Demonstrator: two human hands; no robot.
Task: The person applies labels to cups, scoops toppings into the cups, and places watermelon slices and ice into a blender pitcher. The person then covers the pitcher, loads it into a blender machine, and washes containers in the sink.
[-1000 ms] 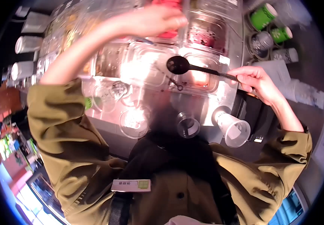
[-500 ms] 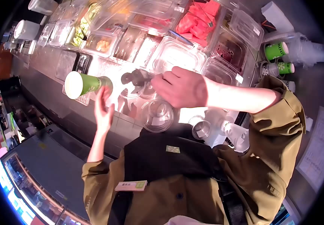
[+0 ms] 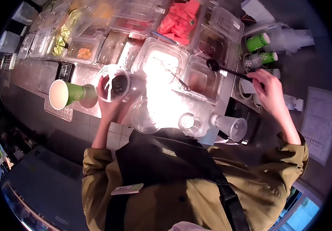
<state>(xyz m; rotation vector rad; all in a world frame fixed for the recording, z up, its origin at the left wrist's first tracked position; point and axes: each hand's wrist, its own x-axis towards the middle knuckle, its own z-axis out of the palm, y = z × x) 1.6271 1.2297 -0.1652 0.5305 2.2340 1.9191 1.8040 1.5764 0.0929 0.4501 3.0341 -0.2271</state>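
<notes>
My left hand (image 3: 110,109) is wrapped around a clear plastic cup (image 3: 125,92) with dark contents and whitish streaks inside. Left of it, a green paper cup (image 3: 74,93) stands on the metal counter. My right hand (image 3: 269,90) grips the handle of a black ladle (image 3: 213,64). The ladle's bowl is over the edge of the clear bins, between one with dark red contents (image 3: 211,47) and a nearly bare one (image 3: 202,79). A clear round container (image 3: 144,117) sits close to my body.
Bins of red fruit cubes (image 3: 177,23), green slices (image 3: 69,27) and orange pieces (image 3: 84,53) line the back. Near my apron are a small clear cup (image 3: 191,125) and a printed cup (image 3: 229,126). Green-sleeved cups (image 3: 257,42) lie at right, above a paper sheet (image 3: 319,123).
My left hand, open beside the green cup before, now holds the clear cup raised. My right hand has moved from the counter's middle to the far right, carrying the black ladle.
</notes>
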